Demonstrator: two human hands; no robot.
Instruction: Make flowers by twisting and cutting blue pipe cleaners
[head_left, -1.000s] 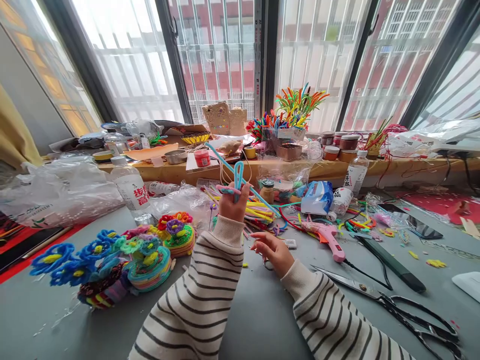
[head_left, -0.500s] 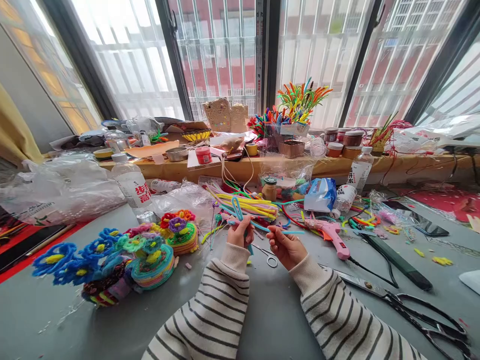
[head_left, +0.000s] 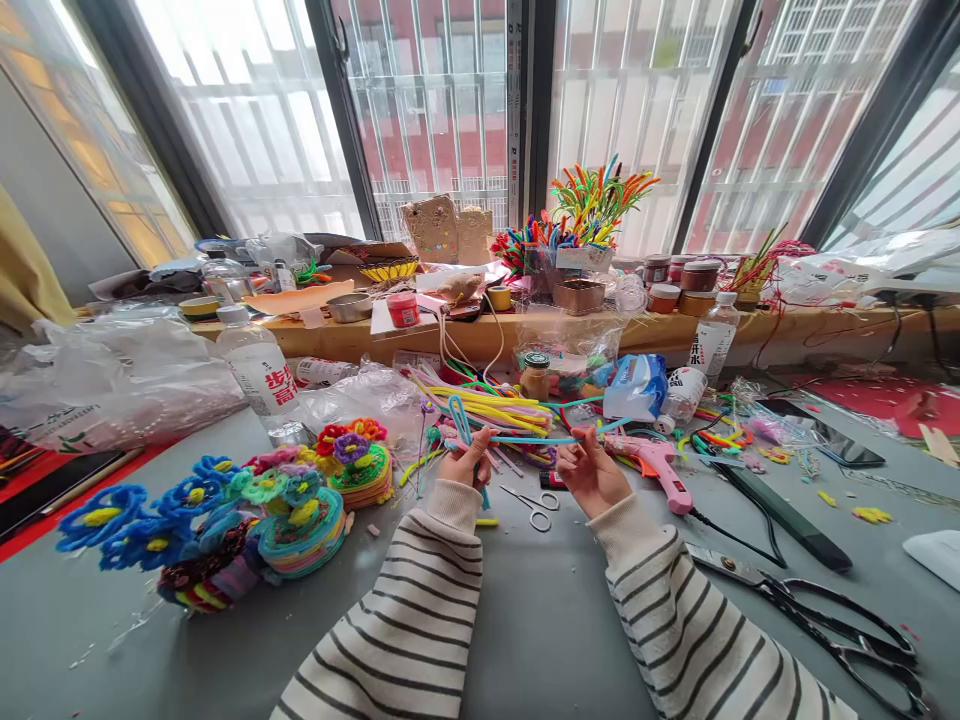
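Between my hands stretches a light blue pipe cleaner (head_left: 529, 440), roughly level above the grey table. My left hand (head_left: 463, 462) is closed on its looped, folded part, with a loop standing up above the fingers and an end hanging below. Thumb and fingers of my right hand (head_left: 592, 472) pinch the straight length near its right end. Small white-handled scissors (head_left: 537, 508) lie on the table between and below the hands. Just right of my right hand rests a pink hot glue gun (head_left: 660, 470).
Pipe-cleaner flowers (head_left: 157, 520) in round bases stand at left. Large black-handled scissors (head_left: 817, 610) and a dark green bar (head_left: 787, 515) lie at right. Behind my hands are a bundle of coloured pipe cleaners (head_left: 502, 408), a small jar (head_left: 535, 376) and a water bottle (head_left: 259, 365).
My hands have moved apart, the right sliding rightward along the pipe cleaner, so a longer straight stretch shows between them. The small scissors are more fully visible.
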